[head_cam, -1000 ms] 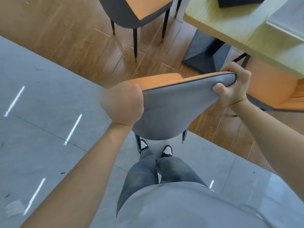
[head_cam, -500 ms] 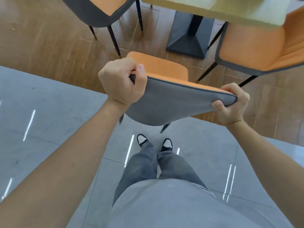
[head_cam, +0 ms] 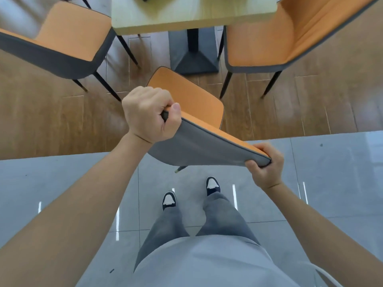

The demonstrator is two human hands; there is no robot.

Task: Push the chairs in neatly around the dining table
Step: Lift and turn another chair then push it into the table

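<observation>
While both hands grip the top edge of the chair [head_cam: 196, 141], the view has swung round over the last second: the table [head_cam: 192, 15] that sat off to the upper right now lies straight ahead, and the chair's seat points at the gap between the two side chairs. That reads as the person having squared up to the table's near end, so the chair is lined up for the push rather than pushed home; its seat is well short of the table edge and its rear leg stands on the grey tile.

The left hand [head_cam: 148, 114] is clenched round the left corner of the backrest, knuckles up, thumb pressed on the rim, forearm reaching forward. The right hand [head_cam: 266, 164] pinches the right corner, fingers curled over the orange front and thumb underneath on the grey back; it sits lower and nearer the body, so the backrest runs at a slant across the view.

Beyond the hands, the left chair [head_cam: 62, 42] and the right chair [head_cam: 279, 38] flank the table, each angled and partly out. The black pedestal base [head_cam: 195, 56] stands just past the held chair's seat, and by my reckoning it limits how far in the chair can go.
</observation>
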